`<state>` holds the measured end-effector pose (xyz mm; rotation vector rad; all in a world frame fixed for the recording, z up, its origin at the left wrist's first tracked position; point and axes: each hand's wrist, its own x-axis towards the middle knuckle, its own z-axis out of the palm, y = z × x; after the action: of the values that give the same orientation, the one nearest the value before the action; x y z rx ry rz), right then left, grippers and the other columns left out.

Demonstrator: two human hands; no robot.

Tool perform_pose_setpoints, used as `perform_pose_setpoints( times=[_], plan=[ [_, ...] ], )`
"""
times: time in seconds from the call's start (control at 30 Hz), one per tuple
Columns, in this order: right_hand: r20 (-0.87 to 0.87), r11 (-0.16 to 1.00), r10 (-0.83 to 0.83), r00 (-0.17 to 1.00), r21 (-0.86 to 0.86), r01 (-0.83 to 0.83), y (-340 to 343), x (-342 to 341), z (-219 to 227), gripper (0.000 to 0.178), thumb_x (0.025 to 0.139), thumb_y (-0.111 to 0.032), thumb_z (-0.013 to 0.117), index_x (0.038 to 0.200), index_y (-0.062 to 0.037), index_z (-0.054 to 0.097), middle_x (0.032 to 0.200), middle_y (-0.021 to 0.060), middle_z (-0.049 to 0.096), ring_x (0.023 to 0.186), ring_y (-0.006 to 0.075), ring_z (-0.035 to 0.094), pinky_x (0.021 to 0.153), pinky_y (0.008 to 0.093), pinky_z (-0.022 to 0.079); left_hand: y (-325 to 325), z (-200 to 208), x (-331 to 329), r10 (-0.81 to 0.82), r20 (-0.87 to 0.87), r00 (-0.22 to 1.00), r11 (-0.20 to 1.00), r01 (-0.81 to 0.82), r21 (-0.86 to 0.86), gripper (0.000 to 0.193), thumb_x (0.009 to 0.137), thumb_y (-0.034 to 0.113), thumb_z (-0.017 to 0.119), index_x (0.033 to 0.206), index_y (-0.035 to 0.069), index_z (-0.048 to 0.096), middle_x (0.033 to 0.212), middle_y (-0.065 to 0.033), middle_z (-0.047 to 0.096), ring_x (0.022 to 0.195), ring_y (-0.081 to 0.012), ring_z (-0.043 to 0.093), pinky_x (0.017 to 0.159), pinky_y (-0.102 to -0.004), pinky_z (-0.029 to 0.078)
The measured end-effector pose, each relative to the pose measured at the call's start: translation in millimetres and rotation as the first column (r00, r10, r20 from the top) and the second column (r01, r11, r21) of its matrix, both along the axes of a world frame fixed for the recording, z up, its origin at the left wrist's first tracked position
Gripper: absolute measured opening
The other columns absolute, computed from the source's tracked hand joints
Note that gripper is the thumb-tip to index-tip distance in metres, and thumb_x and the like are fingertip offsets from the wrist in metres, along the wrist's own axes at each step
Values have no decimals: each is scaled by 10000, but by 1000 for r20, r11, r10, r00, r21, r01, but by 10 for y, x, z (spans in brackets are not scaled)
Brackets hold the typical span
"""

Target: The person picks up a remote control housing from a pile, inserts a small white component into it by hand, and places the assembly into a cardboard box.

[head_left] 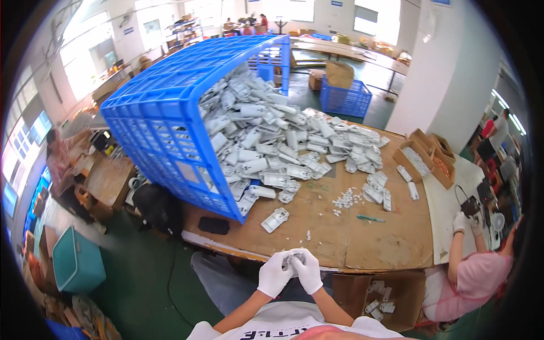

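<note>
Both my hands wear white gloves and meet at the table's front edge. Between them they grip a small white plastic housing, mostly covered by the fingers. My left hand [275,274] closes round its left side, and my right hand [309,272] closes on the other side. Just beyond lies a single white plastic housing [275,220] with its hollow side showing. A large heap of similar white housings [255,136] spills out of a blue plastic crate [170,102] tipped on its side. Tiny white parts [347,199] lie in a small pile on the table.
A green pen [370,218] and a black phone-like object [213,225] rest on the cardboard-covered table [317,243]. Small cardboard boxes [419,160] of parts stand at right. Below the edge is a cardboard box [348,294] with housings. A co-worker in pink [481,277] sits at right.
</note>
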<state>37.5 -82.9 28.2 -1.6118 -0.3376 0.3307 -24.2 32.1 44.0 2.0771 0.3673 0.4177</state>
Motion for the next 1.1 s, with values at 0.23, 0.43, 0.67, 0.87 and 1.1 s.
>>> perform_pose_setpoints(
  times=[0.23, 0.43, 0.67, 0.87, 1.1],
  plan=[
    [15, 998, -17, 1000, -62, 18, 60, -18, 104, 169, 865, 14, 567, 1012, 5, 649, 888, 80, 692, 839, 141, 660, 768, 281, 514, 46, 71, -57, -46, -35, 998, 999, 45, -22, 327, 833, 130, 636, 1158, 98, 641, 1078, -120, 676, 983, -313, 657, 826, -384, 533],
    [42, 994, -111, 993, -12, 112, -9, 14, 94, 170, 862, 40, 522, 983, 16, 639, 855, 58, 672, 762, 98, 606, 680, 249, 483, -51, 180, 28, -104, -43, 994, 989, 99, -108, 312, 852, 150, 631, 1164, 165, 634, 1040, -91, 661, 954, -294, 650, 803, -376, 520],
    [124, 999, -46, 991, -20, 48, -105, 113, 323, 123, 879, 53, 520, 959, 12, 605, 828, 55, 648, 750, 105, 597, 660, 246, 466, -113, 249, 117, -123, 81, 989, 989, 129, -77, 311, 853, 140, 639, 1164, 127, 632, 1024, -103, 663, 959, -298, 656, 810, -374, 526],
    [72, 993, -113, 991, 32, 111, -131, 142, 286, 170, 774, 95, 400, 829, 5, 533, 733, 60, 594, 629, 113, 555, 593, 247, 437, -233, 94, 201, -155, -31, 987, 982, 150, -117, 304, 889, 188, 613, 1188, 148, 639, 1099, -70, 660, 986, -284, 656, 809, -373, 528],
    [17, 995, -92, 996, 35, 91, -206, 245, 276, 196, 805, 34, 448, 948, 33, 582, 856, 67, 605, 770, 142, 557, 712, 280, 461, -260, 63, 315, -116, 13, 993, 993, 116, -31, 280, 876, 181, 616, 1150, 127, 637, 1051, -86, 660, 948, -309, 655, 781, -398, 529]
  ],
)
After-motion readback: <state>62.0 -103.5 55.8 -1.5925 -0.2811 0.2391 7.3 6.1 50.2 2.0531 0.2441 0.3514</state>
